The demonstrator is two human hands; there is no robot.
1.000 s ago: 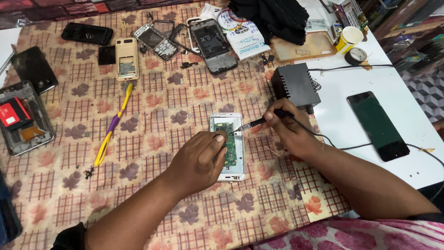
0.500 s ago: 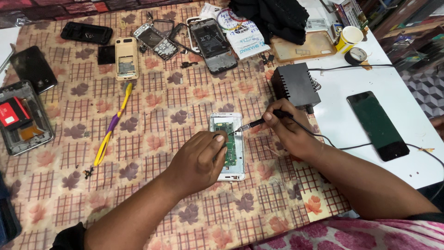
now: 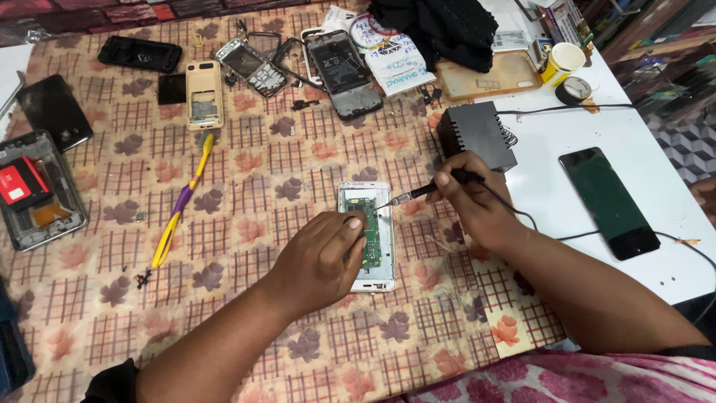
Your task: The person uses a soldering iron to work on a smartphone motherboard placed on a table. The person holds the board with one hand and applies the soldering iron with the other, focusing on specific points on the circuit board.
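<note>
Opened phone: white frame, green board showing, flat on patterned cloth, centre of table.
L hand: on the phone's lower-left, fingers bent together, thumb pressing on board.
R hand: fingers clamped on soldering iron; tip at board's upper right edge.
Black box: just behind R hand.
Yellow-purple toothbrush: well left of phone.

The left hand covers the lower left part of the opened white phone; its board parts are too small to tell. At nine o'clock the dark phone sits near the frame edge; at seven o'clock a dark object is cut off
</note>
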